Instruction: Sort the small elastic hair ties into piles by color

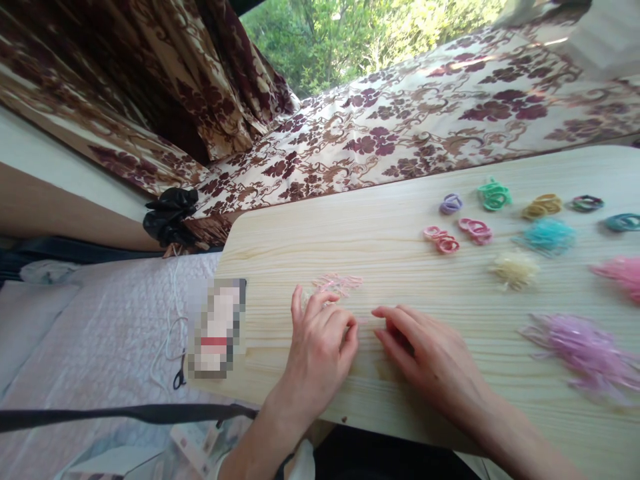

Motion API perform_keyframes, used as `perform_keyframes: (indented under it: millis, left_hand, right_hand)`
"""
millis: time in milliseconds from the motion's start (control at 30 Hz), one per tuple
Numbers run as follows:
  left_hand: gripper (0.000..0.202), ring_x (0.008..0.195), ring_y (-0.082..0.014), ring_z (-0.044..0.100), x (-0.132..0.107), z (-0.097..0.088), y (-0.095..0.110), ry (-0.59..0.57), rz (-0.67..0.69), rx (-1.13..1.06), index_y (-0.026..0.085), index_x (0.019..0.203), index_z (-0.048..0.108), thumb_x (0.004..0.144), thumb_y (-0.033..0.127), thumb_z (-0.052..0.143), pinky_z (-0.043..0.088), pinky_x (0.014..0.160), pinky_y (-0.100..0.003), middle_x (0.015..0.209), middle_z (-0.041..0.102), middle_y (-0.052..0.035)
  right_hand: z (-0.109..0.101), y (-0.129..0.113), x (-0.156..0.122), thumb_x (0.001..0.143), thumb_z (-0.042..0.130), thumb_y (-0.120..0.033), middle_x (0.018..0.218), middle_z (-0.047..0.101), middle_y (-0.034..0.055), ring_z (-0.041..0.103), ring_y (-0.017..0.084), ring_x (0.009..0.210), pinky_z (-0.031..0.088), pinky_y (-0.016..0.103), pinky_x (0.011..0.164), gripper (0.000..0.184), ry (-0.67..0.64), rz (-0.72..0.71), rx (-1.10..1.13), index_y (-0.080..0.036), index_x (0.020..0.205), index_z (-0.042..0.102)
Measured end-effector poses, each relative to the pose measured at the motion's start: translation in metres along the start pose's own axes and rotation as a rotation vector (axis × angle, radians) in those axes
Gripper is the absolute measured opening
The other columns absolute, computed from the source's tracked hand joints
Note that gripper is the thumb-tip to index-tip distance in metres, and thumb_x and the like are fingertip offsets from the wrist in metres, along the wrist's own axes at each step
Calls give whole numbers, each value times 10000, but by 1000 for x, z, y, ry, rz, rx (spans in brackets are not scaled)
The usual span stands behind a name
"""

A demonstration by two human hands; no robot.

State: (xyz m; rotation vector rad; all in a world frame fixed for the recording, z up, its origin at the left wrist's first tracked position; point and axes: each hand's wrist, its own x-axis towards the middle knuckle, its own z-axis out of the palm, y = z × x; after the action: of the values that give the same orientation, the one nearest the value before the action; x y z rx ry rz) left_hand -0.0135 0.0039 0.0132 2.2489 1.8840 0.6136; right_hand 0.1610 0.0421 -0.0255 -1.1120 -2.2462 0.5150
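Observation:
My left hand (320,340) is over the table with thumb and index finger pressed together in a pinch. Its other fingers spread over a small pile of pale pink bands (340,283). Whatever is in that pinch is too small to make out. To the right, my right hand (425,347) has its fingers bent and its thumb and index tips apart. I see nothing held in it. A faint pinkish trace shows on the wood between the hands, too blurred to name.
Coloured hair ties lie at the back right: purple (451,203), green (495,195), tan (543,206) and pink (475,231). Piles of thin bands include turquoise (549,235), cream (515,269) and lilac (585,350). A blurred-out phone-like object (217,330) lies at the table's left edge.

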Motion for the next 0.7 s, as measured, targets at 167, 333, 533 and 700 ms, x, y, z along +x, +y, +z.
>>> perform_keyframes:
  millis: [167, 333, 533, 700]
  left_hand:
    - [158, 1046, -205, 597, 1, 5, 5, 13, 40, -34, 211, 785, 597, 885, 102, 541, 197, 1140, -587, 793, 692, 15]
    - [143, 1022, -194, 607, 3, 5, 7, 48, 40, -73, 214, 812, 601, 907, 128, 537, 190, 1151, -562, 807, 695, 21]
    - [132, 1041, -190, 600, 0, -1, 7, 101, 5, -88, 223, 951, 626, 909, 141, 531, 195, 1158, -538, 880, 705, 10]
    - [164, 1051, -217, 587, -1, 1, 10, 102, 35, -101, 248, 1029, 642, 875, 209, 598, 186, 1160, -541, 866, 700, 7]
  right_hand:
    - [-5, 0, 1, 965, 448, -267, 794, 677, 15, 630, 116, 661, 459, 222, 593, 215, -29, 28, 115, -216, 933, 654]
    - [-7, 1, 2, 974, 441, -255, 786, 654, 17, 627, 114, 681, 460, 212, 598, 238, -19, 40, 181, -209, 868, 648]
    - [-8, 1, 3, 972, 444, -250, 770, 630, 9, 610, 112, 662, 464, 224, 599, 235, -22, 88, 221, -204, 853, 641]
    - [-9, 1, 4, 963, 445, -254, 769, 635, 13, 610, 115, 652, 468, 229, 587, 227, -19, 112, 261, -208, 862, 643]
